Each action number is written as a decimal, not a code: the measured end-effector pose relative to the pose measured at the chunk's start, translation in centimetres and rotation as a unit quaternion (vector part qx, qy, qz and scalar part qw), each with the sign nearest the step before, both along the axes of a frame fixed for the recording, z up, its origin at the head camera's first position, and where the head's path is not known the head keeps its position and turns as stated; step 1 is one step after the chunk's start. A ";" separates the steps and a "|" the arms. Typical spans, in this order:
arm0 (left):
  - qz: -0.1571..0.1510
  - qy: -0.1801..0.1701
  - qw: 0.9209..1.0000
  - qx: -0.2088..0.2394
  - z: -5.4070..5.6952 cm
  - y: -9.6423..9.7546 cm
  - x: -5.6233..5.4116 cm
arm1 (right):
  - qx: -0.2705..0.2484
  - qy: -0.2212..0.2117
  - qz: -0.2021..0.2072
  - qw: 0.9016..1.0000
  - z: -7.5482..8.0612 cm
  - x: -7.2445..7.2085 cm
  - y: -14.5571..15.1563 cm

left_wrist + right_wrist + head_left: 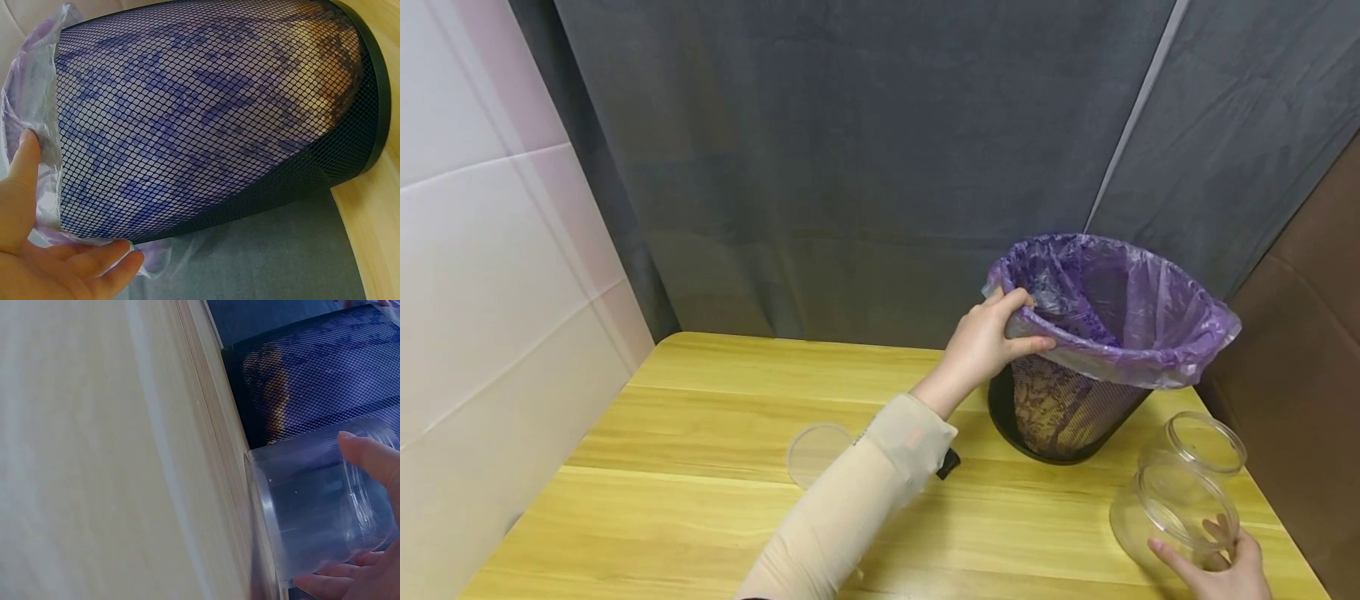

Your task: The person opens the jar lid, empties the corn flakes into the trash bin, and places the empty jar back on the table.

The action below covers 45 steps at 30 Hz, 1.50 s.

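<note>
A black mesh wastebasket (1067, 408) lined with a purple plastic bag (1180, 321) stands at the back right of the table. My left hand (988, 337) grips its lined rim on the left side, with the thumb on the outside of the folded bag. In the left wrist view the thumb presses the bag's cuff (47, 162) beside the mesh. At the front right, my right hand (1228, 567) holds a clear plastic jar (1127, 517) around its side. The jar's base is close to the tabletop in the right wrist view. A second clear jar (1153, 450) stands just behind it.
A thin round clear disc (815, 454) lies on the wooden table (700, 517), partly behind the left sleeve (865, 500). A small black object (949, 462) shows beside the cuff. A grey curtain (850, 167) hangs behind, and a brown panel (1300, 358) borders the right.
</note>
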<state>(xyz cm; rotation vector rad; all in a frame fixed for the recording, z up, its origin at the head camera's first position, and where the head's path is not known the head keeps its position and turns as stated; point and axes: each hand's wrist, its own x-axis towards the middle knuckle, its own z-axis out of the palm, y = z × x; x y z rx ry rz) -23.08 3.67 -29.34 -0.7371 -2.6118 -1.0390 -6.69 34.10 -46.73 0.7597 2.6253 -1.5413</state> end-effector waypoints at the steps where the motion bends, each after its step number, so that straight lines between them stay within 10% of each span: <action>1: 0.000 0.000 1.000 0.000 0.0 0.0 0.0 | -0.003 -0.001 0.003 1.000 -0.1 0.0 0.1; 19: 0.000 -0.020 1.000 -0.019 0.0 -0.3 0.5 | -0.063 0.025 0.061 0.996 -0.9 0.2 0.5; 31: 0.014 -0.023 0.998 -0.064 0.1 -1.3 1.0 | 0.061 -0.037 0.167 0.983 1.0 -0.4 1.7; 45: -0.005 -0.033 0.999 -0.036 -0.5 -2.9 1.5 | 0.145 -0.041 0.182 0.972 2.7 -0.4 2.2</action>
